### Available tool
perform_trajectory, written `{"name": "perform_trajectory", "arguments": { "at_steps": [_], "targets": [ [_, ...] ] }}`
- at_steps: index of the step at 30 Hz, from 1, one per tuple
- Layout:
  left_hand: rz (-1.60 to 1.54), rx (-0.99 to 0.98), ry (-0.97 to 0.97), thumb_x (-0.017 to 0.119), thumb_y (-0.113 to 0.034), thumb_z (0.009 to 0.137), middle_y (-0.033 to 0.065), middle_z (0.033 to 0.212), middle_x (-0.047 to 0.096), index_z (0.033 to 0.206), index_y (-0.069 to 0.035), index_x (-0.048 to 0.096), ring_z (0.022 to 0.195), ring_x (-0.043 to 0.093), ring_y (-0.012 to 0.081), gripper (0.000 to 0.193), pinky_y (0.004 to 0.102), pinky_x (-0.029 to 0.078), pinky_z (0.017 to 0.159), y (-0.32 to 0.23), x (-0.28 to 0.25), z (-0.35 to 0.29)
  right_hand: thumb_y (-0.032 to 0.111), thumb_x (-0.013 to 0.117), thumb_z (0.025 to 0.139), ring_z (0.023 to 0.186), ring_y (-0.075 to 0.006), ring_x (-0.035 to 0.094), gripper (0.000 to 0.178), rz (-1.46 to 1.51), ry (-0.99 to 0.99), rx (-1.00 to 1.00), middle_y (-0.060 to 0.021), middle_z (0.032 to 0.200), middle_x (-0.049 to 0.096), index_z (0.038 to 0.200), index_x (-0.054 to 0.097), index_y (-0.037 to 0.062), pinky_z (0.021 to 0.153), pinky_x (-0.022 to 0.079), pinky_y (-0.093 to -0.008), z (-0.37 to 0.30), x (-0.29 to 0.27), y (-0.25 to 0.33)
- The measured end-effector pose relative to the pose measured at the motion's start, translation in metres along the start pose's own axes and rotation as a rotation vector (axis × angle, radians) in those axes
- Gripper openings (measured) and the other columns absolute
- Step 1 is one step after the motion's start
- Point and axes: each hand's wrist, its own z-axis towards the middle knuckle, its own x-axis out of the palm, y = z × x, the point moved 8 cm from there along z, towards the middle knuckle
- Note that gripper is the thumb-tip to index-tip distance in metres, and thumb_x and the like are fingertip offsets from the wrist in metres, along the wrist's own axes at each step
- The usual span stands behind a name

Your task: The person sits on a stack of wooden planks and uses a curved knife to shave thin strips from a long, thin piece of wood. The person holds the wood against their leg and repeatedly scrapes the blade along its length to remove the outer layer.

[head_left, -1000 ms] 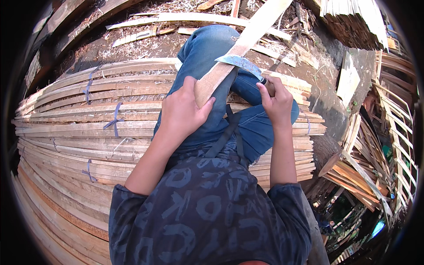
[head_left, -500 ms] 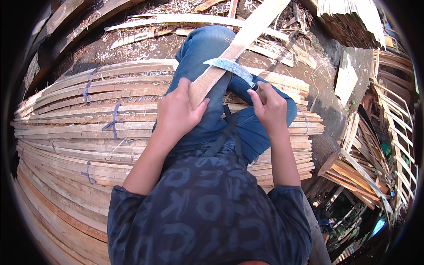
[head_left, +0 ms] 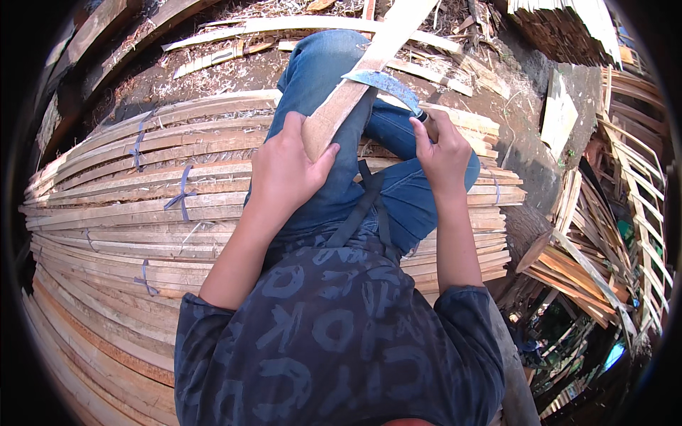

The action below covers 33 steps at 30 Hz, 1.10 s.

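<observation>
A long flat wooden slat (head_left: 332, 117) slants from my left hand across my raised knee and off the top of the view. My left hand (head_left: 285, 162) is closed around its near end, thumb on top. In my right hand (head_left: 443, 150) is the dark handle of a sickle (head_left: 391, 87), with the thumb along the grip. The curved, grey-blue blade lies across the slat, its tip reaching the slat's left side. How deep the edge bites, if at all, I cannot tell.
I sit over bundles of wooden strips (head_left: 135, 206) tied with purple string (head_left: 183, 194). Shavings and loose offcuts (head_left: 234, 59) litter the ground ahead. To the right are a log (head_left: 529, 238), stacked strips (head_left: 579, 284) and a thick pile of thin boards (head_left: 568, 28).
The sickle has slid away from me along the slat, to the right and upward, with my right hand. The slat's far end has swung slightly left; my left hand keeps its hold.
</observation>
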Motion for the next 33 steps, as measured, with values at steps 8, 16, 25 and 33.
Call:
{"name": "perform_trajectory", "arguments": {
  "at_steps": [8, 16, 25, 33],
  "targets": [
    [0.042, -0.01, 0.026, 0.075, -0.035, 0.079, 0.0212, 0.071, 0.065, 0.102, -0.002, 0.052, 0.07, 0.066, 0.0421, 0.046, 0.0495, 0.051, 0.064, 0.005, -0.004, -0.006, 0.018, 0.068, 0.092, 0.067, -0.0242, 0.066, 0.02, -0.164, -0.455, 0.416, -0.0117, 0.078, 0.068, 0.107, 0.064, 0.0058, 0.061, 0.049, -0.0334, -0.009, -0.08, -0.136],
    [0.069, -0.024, -0.012, 0.076, -0.036, 0.078, 0.0182, 0.064, 0.062, 0.103, -0.003, 0.053, 0.066, 0.065, 0.041, 0.048, 0.0486, 0.051, 0.062, 0.001, 0.0, -0.004, 0.012, 0.071, 0.088, 0.057, -0.0204, 0.059, 0.028, 0.279, -0.024, 0.093, -0.0088, 0.07, 0.059, 0.113, 0.06, 0.0042, 0.054, 0.046, -0.0313, -0.019, -0.038, -0.021],
    [0.08, 0.007, -0.031, 0.076, -0.037, 0.078, 0.0189, 0.065, 0.062, 0.102, -0.003, 0.053, 0.065, 0.065, 0.041, 0.047, 0.0482, 0.05, 0.06, 0.006, 0.0, -0.004, 0.02, 0.071, 0.087, 0.061, -0.0254, 0.064, 0.029, 0.2, 0.2, -0.129, -0.0076, 0.075, 0.059, 0.111, 0.063, 0.0063, 0.051, 0.051, -0.0357, -0.021, 0.013, 0.017],
    [0.047, -0.001, -0.02, 0.076, -0.036, 0.078, 0.0213, 0.067, 0.063, 0.097, -0.003, 0.052, 0.066, 0.064, 0.0425, 0.044, 0.0487, 0.05, 0.06, 0.006, 0.0, -0.002, 0.023, 0.066, 0.091, 0.059, -0.0256, 0.062, 0.03, -0.141, 0.191, -0.264, -0.0085, 0.074, 0.055, 0.117, 0.061, 0.0096, 0.049, 0.05, -0.0371, -0.01, 0.007, 0.022]
  ]
}}
